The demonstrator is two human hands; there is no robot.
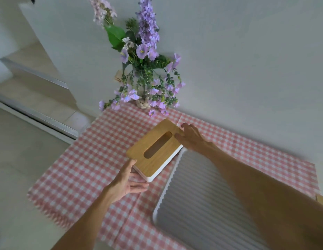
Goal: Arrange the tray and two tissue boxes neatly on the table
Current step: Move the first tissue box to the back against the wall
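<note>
Fingers of the left hand (127,183) and right hand (192,137) lie spread open against opposite ends of the wooden-lidded tissue box (155,150). It sits near the surface's (103,134) far edge, just beside the ribbed white tray (198,195).

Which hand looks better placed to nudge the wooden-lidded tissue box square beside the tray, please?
Probably the left hand: it cups the tissue box at its near corner, clear of the tray. The right hand only rests at the far edge, its arm crossing over the tray.

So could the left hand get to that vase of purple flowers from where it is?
Probably yes. The left hand is at the near corner of the tissue box, and the bare checked cloth to the box's left leaves a free path to the vase, though it's a longer stretch.
</note>
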